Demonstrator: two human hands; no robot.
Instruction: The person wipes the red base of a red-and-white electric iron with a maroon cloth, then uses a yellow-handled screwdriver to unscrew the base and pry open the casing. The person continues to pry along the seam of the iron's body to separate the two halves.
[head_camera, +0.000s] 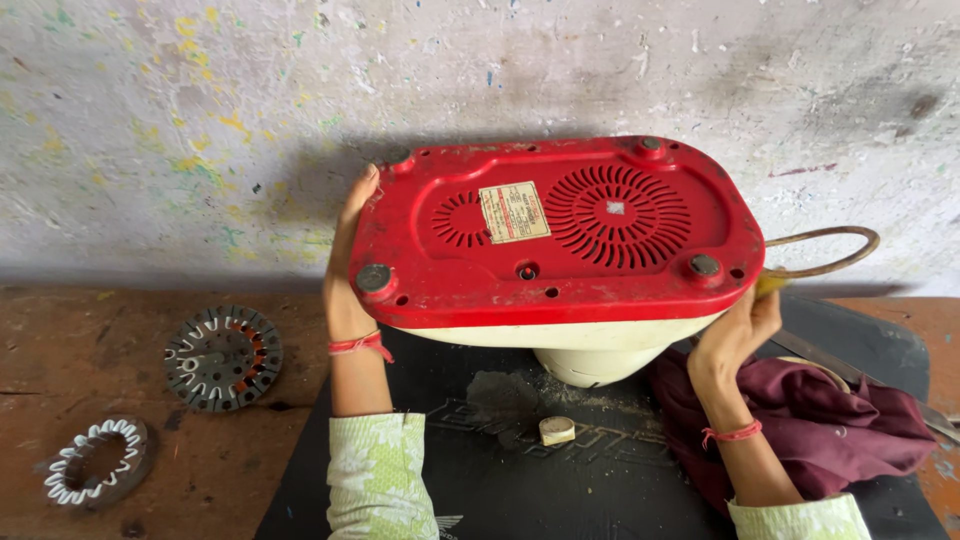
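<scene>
Against stained wall (200, 120), both hands (345, 265) (735, 335) hold red-bottomed appliance (555, 235).

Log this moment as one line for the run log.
left hand: grips appliance left edge | right hand: grips right edge | appliance: tipped, red base up | mat: black, underneath

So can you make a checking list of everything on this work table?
Surface: brown wooden table under a black mat.
Job's things: red-bottomed appliance tipped on its side, white body below.
Clutter: two round toothed metal rings, maroon cloth, small pale block.
Hands: left hand and right hand grip the appliance's ends.
Cables: a brown looped cord at right.
Surroundings: paint-speckled wall.
</scene>
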